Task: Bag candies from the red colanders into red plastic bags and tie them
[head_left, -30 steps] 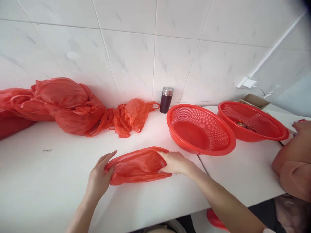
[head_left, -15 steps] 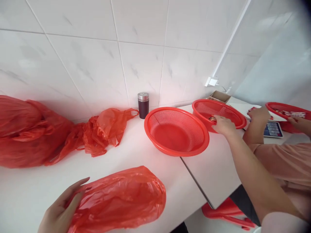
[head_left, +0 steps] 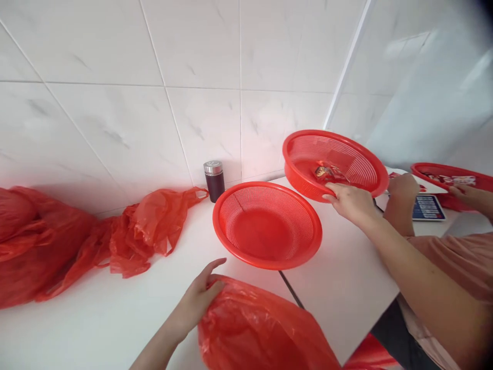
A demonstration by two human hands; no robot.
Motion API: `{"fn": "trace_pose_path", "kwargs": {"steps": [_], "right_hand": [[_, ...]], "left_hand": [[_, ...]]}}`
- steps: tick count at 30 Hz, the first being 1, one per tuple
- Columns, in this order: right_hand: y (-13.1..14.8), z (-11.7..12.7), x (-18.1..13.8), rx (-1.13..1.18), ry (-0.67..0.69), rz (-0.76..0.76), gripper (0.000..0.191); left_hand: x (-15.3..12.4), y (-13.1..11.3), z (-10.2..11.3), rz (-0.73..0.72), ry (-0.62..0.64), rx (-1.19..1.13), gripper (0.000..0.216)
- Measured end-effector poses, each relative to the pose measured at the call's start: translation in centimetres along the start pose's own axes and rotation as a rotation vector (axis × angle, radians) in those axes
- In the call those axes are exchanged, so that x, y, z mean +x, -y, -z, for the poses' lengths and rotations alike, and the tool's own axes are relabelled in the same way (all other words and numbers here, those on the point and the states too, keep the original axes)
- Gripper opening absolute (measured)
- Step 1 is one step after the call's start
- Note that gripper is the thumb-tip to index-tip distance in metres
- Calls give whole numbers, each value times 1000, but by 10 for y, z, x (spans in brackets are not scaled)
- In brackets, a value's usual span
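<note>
My left hand (head_left: 194, 307) holds the rim of a translucent red plastic bag (head_left: 258, 326) at the front of the table, its other fingers hidden by the film. With my right hand (head_left: 354, 204) I grip the near rim of a red plastic basket (head_left: 298, 177), which is raised and tilted towards me. A few small wrapped packets (head_left: 328, 171) lie in the bottom of that basket. Between my hands and further back, a second red mesh basket (head_left: 265, 234) rests on the table with nothing inside.
Crumpled red bags (head_left: 150, 223) lie at left beside a bulging red bag (head_left: 42, 252). A dark tumbler (head_left: 214, 185) stands against the tiled wall. At right, a co-worker's arm (head_left: 400, 203) is near a scale (head_left: 428, 207) and another red basket (head_left: 477, 180).
My right hand has lifted the basket with the packets off the table and tilted it. My left hand has moved right with the bag, closer to the baskets.
</note>
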State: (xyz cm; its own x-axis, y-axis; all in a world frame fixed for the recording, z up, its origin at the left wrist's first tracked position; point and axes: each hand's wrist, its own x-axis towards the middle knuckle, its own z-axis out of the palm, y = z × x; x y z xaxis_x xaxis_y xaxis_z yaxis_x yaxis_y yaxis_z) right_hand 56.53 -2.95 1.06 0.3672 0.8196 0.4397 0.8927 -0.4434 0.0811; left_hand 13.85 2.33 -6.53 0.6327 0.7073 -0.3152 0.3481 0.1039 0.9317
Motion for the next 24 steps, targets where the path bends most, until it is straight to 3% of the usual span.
{"fn": "trace_pose_path", "kwargs": {"steps": [2, 6, 10, 14, 17, 21, 24], "right_hand": [[11, 21, -21, -5, -83, 105, 27], [37, 56, -62, 63, -207, 297, 24], [65, 83, -90, 142, -240, 477, 32], [89, 101, -112, 266, -189, 579, 36], [106, 108, -130, 374, -100, 620, 34], [131, 109, -149, 423, 132, 657, 31], [153, 101, -155, 366, 330, 687, 27]], "left_hand": [[23, -12, -15, -82, 41, -3, 51], [61, -25, -42, -254, -5, 88, 55], [62, -28, -53, -250, 70, 90, 47], [21, -18, -36, -196, 82, 24, 25], [-24, -1, -10, -83, 34, -239, 19], [-84, 31, 22, 70, -172, -536, 26], [-115, 61, 42, 156, -223, -523, 29]]}}
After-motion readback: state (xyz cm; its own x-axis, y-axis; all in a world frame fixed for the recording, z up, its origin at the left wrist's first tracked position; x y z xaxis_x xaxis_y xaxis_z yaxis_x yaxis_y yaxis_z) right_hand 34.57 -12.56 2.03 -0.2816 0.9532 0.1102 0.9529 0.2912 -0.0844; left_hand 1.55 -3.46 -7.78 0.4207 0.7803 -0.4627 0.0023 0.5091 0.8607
